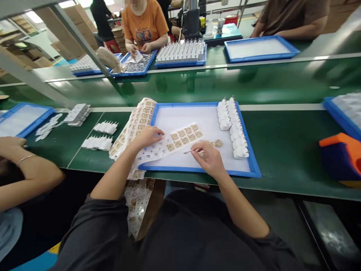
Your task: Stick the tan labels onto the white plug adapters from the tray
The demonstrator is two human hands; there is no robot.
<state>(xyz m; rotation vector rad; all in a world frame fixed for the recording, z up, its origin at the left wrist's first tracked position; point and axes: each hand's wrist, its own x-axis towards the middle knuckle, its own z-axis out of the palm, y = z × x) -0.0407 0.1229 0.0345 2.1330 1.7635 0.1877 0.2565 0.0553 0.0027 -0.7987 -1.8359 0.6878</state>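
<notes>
A strip of tan stickers on white backing (184,137) lies slanted across a blue-rimmed tray (175,168). My left hand (149,136) rests on the strip's bared left part, fingers stretched out and holding nothing. Right of the strip, my right hand (209,158) is closed on slim metal tweezers (187,152), whose tip points left, close below the stickers. Just beyond that hand is a loose tan piece (217,143), partly hidden. White plastic housings with metal pins (238,137) stand in two rows along the tray's right side.
Stacked sticker sheets (135,126) overlap the tray's left edge. More white housings (98,143) sit farther left, near a neighbour's arm (31,169). An orange and dark blue object (342,158) stands at right. Across the green bench, people work beside trays (262,49).
</notes>
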